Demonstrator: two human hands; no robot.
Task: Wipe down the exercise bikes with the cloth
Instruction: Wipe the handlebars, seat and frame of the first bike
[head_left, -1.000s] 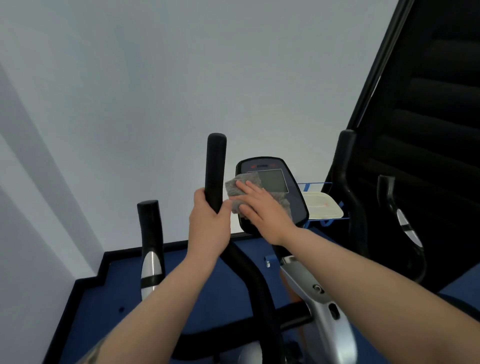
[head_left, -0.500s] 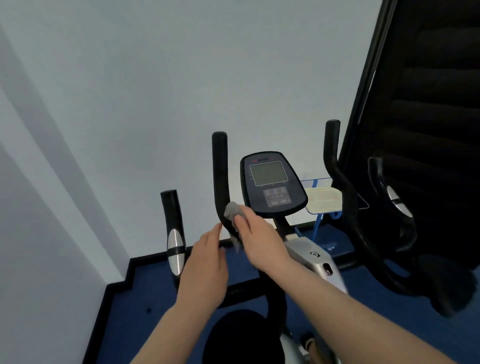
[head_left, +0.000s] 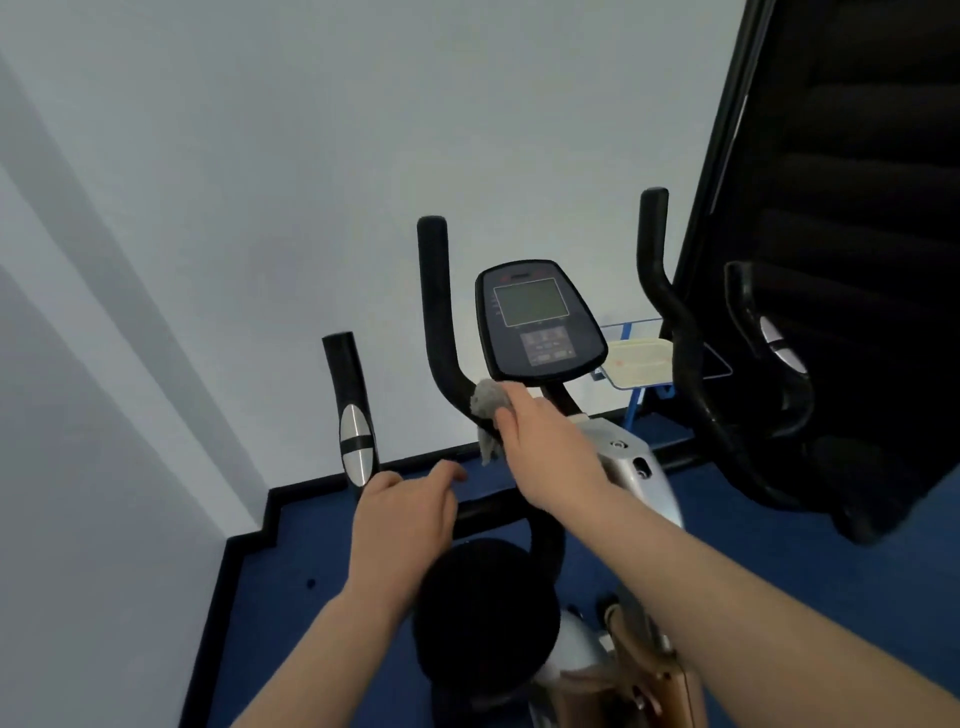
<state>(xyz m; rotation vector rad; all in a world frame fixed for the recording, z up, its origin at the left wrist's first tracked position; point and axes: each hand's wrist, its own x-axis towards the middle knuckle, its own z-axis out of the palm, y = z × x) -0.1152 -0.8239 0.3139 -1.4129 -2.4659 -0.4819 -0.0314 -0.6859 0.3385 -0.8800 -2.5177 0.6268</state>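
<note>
Half a second before: cloth (head_left: 488, 410) lower on the inner left handlebar (head_left: 435, 312), left hand (head_left: 402, 519) raised close beside the right. Since then: cloth slid up to the bend of that bar, just under the console (head_left: 540, 322); left hand dropped away, hovering above the black crossbar (head_left: 488, 506) near the saddle (head_left: 483, 618). A full second before: cloth pressed on the console screen, left hand wrapped round the same bar.

Right hand (head_left: 545, 447): fingers curled over the bar, cloth bunched between palm and foam, one grey corner hanging below the knuckles. Left hand: slack, fingers loosely bent and spread, holding nothing, touching nothing that could be made out.

Cloth: small, grey, nubbly, crumpled. Handlebars: black, matte, tubular, foam-like, curving up to rounded ends. Outer left grip (head_left: 350, 410): straight black post with an oval silver pad banded in black. Matching silver pad on the far right grip (head_left: 779, 348). Console: rounded dark shield, glossy, with a dull greenish square screen above a block of small keys. Bike body (head_left: 631, 467): smooth silver shell. Saddle: dark, rounded, blurred at the bottom of the view.

Behind the console: pale cream tray (head_left: 641, 364) on a glass-topped stand with blue legs. Floor (head_left: 291, 597): blue carpet edged by black skirting against a plain pale wall (head_left: 311, 130).
</note>
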